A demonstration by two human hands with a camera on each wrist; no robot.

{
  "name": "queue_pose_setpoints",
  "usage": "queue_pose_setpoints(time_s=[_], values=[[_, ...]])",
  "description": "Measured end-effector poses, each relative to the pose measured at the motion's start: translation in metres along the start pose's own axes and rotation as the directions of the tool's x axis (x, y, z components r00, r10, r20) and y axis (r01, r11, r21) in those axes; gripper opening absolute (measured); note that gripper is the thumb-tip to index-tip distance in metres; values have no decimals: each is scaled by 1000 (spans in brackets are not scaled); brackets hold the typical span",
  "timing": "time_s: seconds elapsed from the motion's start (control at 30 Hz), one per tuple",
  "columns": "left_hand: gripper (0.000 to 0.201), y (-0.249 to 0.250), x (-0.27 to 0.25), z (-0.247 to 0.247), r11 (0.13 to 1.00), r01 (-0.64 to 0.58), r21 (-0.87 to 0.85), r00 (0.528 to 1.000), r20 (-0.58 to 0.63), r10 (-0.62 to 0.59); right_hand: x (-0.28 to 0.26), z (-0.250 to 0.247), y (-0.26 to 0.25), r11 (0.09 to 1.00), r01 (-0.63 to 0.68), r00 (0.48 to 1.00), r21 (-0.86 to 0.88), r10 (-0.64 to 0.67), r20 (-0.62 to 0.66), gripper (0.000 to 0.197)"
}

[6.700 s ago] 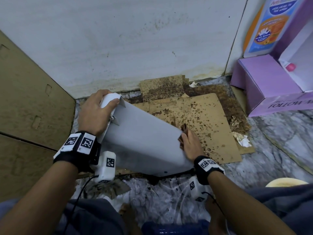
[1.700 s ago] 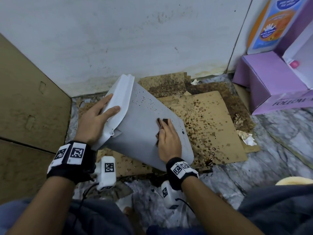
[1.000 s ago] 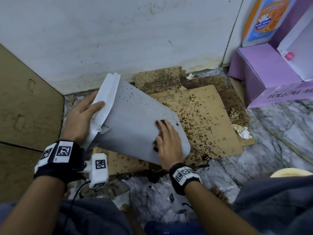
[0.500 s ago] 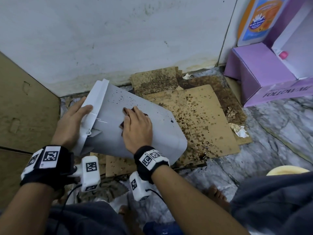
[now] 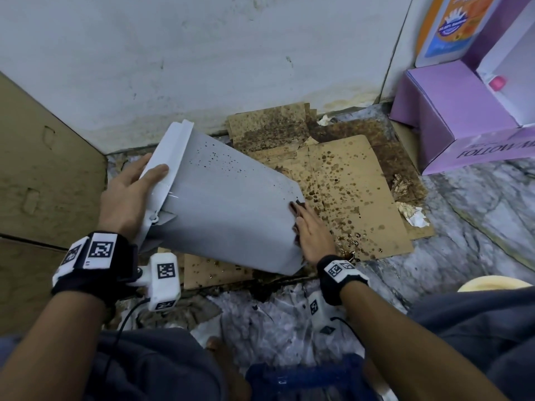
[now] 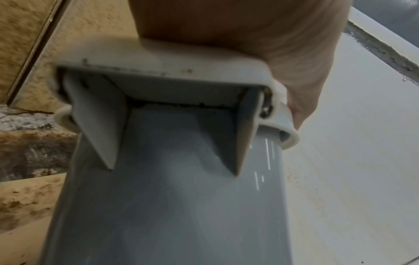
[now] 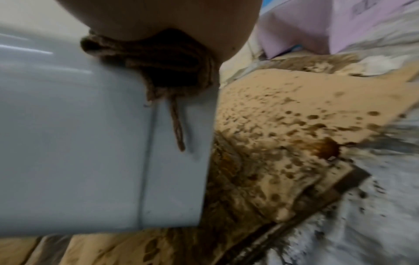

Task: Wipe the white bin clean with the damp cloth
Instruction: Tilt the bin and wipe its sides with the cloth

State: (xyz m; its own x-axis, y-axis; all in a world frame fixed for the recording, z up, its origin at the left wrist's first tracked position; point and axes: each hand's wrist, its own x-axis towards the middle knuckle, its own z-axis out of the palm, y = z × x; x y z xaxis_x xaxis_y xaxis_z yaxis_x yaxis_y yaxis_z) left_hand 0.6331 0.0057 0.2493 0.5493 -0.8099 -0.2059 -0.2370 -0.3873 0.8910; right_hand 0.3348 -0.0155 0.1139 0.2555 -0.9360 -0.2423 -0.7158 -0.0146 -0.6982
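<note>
The white bin (image 5: 231,204) lies tilted on its side over stained cardboard, rim at the upper left and base at the lower right. Dark specks dot its upper side. My left hand (image 5: 136,186) grips the rim, thumb on top and fingers hidden behind it; the left wrist view shows the palm (image 6: 272,44) on the rim over the bin's wall (image 6: 181,197). My right hand (image 5: 311,235) lies with straight fingers at the base end and presses the brown damp cloth (image 5: 296,208) onto the bin's edge. In the right wrist view the cloth (image 7: 158,71) is bunched under the palm (image 7: 158,14), a thread hanging over the bin (image 7: 79,143).
Spotted brown cardboard (image 5: 347,198) covers the marble floor (image 5: 477,227) under the bin. A white wall (image 5: 202,53) stands behind and a cardboard panel (image 5: 43,183) at the left. A purple box (image 5: 451,117) sits at the right, with crumpled paper (image 5: 414,215) near it.
My right hand has slid the cloth from the bin's side near the rim down to the base end. The left hand keeps its grip on the rim.
</note>
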Motion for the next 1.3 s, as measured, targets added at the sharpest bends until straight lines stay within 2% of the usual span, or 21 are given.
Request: queue_pose_setpoints(time_s=[0.13, 0.27, 0.4, 0.57, 0.63, 0.77, 0.9, 1.0, 1.2, 1.3], values=[[52, 6, -5, 8, 999, -41, 5, 999, 1, 41, 8, 3, -5, 987, -98, 995, 127, 97, 15, 43], [52, 10, -8, 11, 999, -38, -19, 999, -11, 38, 18, 18, -32, 992, 43, 999, 120, -44, 5, 46], [48, 12, -11, 13, 997, -4, -73, 1000, -22, 2, 22, 23, -54, 983, 113, 993, 142, -106, -55, 45], [42, 9, -13, 10, 993, 17, -118, 1000, 12, -15, 17, 27, -29, 976, 144, 988, 164, -132, -78, 43], [43, 7, -13, 8, 991, 12, -131, 1000, 14, -10, 10, 26, -13, 984, 108, 991, 145, -94, -96, 43], [49, 0, -9, 3, 995, -36, -93, 999, -1, 36, -1, 24, 22, 989, -67, 993, 128, 79, -86, 44], [52, -5, -7, 1, 995, -57, -87, 998, 5, 57, -1, 36, 26, 979, -136, 984, 154, 152, -95, 45], [52, -6, -8, 0, 995, -62, -78, 998, 16, 64, 3, 42, 4, 988, -72, 990, 138, 88, -112, 46], [51, -6, -10, -1, 994, -111, -21, 991, 78, 112, 10, 49, -63, 967, 169, 982, 191, -149, -115, 46], [45, -11, -9, -6, 992, -121, 38, 982, 149, 114, 11, 49, -65, 950, 234, 971, 205, -217, -102, 45]])
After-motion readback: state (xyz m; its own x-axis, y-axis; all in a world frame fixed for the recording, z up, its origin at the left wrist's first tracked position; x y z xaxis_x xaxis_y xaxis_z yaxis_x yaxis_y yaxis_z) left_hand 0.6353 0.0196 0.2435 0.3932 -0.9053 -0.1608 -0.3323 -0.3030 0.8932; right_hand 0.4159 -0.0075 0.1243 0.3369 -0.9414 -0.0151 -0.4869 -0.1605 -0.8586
